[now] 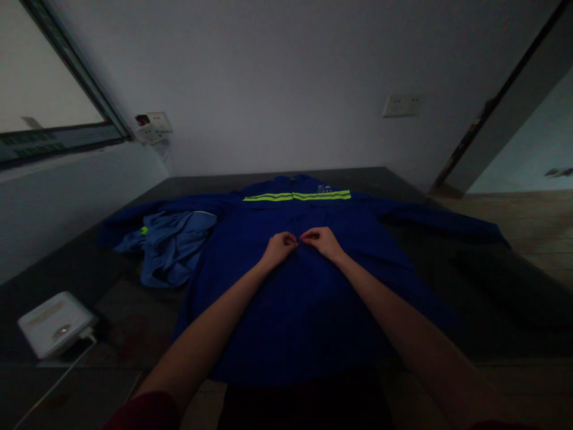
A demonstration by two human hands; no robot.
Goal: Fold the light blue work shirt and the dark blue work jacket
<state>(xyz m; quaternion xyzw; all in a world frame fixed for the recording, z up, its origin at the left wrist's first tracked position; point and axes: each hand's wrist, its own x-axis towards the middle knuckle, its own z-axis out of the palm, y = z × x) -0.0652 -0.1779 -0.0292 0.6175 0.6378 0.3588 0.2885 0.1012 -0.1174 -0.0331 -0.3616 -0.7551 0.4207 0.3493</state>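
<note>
A dark blue work jacket [290, 298] with yellow-green reflective strips across its chest lies spread, front up, on a dark table. Its collar points to the wall and its sleeves reach out to both sides. Over the middle of its front opening, my left hand [281, 246] pinches the jacket's front edge between thumb and fingers. Close beside it, my right hand [323, 240] pinches the facing edge in the same way. The fingertips of both hands nearly meet. Any button or zip between them is too small and dark to make out.
A crumpled lighter blue cloth [174, 248] lies on the jacket's left sleeve side. At the table's [147, 334] left front sits a white box-shaped device [56, 322] with a white cable. Wall sockets [401, 106] are behind, and a dark flat item [514, 286] lies at right.
</note>
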